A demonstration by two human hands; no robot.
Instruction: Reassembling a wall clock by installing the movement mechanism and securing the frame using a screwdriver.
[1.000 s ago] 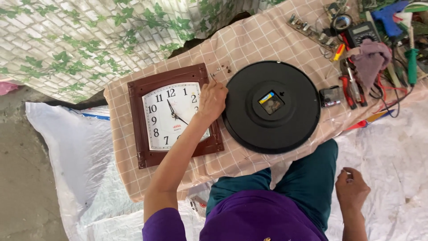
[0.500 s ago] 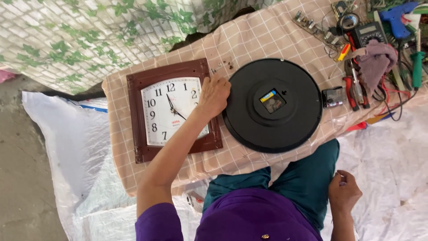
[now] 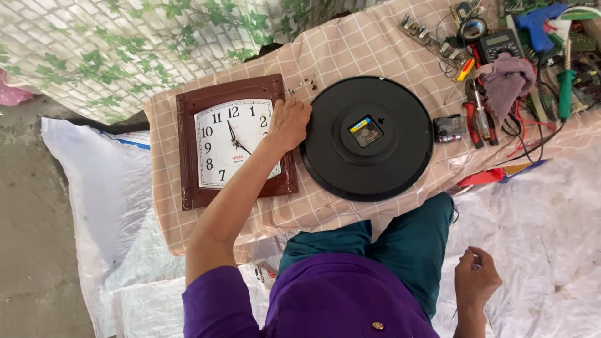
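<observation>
A square wall clock point(image 3: 233, 143) with a dark brown frame and white dial lies face up on the checked cloth point(image 3: 350, 44). My left hand point(image 3: 289, 122) rests on its right frame edge near the top corner, fingers curled over the frame. Right beside it a round black clock point(image 3: 366, 138) lies face down, showing its small movement box point(image 3: 365, 131) at the centre. A few small screws point(image 3: 303, 84) lie just beyond my left hand. My right hand point(image 3: 476, 281) hangs low beside my knee, fingers curled shut, apart from the table.
Tools crowd the table's far right: red-handled pliers point(image 3: 476, 116), a multimeter point(image 3: 501, 44), a blue glue gun point(image 3: 538, 22), a green screwdriver point(image 3: 565, 84), a purple rag point(image 3: 506, 84) and wires. A small black part point(image 3: 449, 128) lies by the round clock. White plastic sheeting point(image 3: 551, 225) covers the ground.
My left hand stays on the square clock's right edge. My right hand has dropped slightly lower beside my knee. The view has shifted a little.
</observation>
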